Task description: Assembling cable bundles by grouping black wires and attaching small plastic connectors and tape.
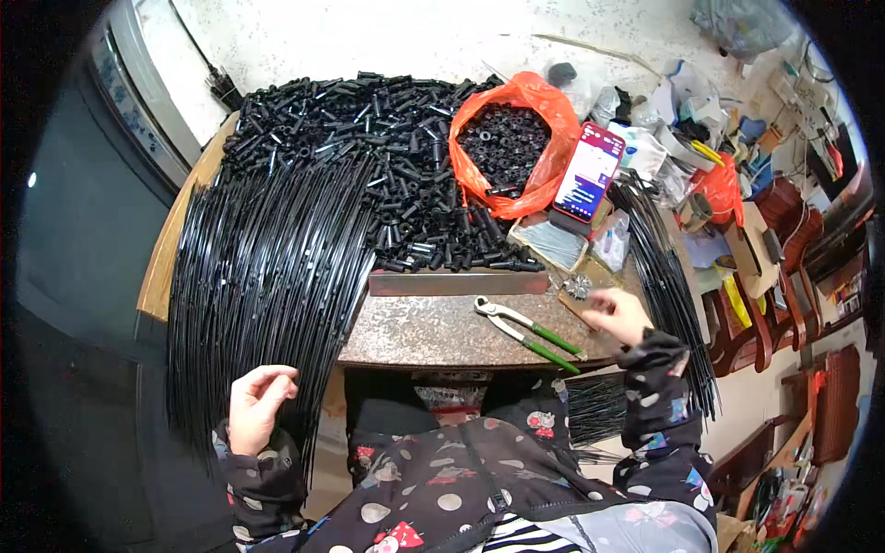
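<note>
My left hand (261,405) is over the lower part of a wide spread of long thin black rods (267,267). Its thumb and fingers are pressed together, and anything between them is too small to make out. On the right, my right hand (619,316) is above the table's right side with its fingers curled in. What it pinches, if anything, is hidden. Just beyond its fingertips are a small spiky metal cluster (578,287) and a thin brown strip (575,311). Green-handled pincers (525,334) lie on the table (415,323) left of that hand.
A heap of short black tubular parts (406,175) covers the back, held by a metal bar (456,282). An orange bag (461,157) holds small black pieces. Beside it are a propped phone (588,172), a tray of thin pins (550,241) and more black rods (659,258).
</note>
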A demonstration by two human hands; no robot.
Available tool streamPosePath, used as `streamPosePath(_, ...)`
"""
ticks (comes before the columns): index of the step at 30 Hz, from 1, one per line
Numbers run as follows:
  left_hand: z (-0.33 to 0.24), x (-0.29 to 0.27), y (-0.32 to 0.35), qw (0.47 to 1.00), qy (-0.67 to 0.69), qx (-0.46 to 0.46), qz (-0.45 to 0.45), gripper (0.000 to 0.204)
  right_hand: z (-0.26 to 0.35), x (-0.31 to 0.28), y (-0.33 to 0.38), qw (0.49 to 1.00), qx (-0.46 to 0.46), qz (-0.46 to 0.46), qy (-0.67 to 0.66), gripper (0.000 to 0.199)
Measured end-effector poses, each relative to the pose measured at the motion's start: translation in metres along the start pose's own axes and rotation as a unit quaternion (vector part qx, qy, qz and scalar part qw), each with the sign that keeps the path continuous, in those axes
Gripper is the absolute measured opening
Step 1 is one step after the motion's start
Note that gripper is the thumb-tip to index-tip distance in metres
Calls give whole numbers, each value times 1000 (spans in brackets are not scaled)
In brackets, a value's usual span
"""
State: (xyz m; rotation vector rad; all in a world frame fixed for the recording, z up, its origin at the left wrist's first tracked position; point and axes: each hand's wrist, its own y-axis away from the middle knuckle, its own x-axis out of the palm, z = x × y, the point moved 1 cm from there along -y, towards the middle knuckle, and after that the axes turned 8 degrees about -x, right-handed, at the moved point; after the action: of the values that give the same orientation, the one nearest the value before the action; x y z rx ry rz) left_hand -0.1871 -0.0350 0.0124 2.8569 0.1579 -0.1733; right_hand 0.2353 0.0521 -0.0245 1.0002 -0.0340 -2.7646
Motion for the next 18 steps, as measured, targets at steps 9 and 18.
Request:
streamPosePath(9,4,15,-11,978,-190,-6,81,18,-14,15,-35,955,-85,-129,251,39)
streamPosePath(18,37,-65,-86,826,-497,93,-251,22,-57,-5,-48,984,-154,32,81,52)
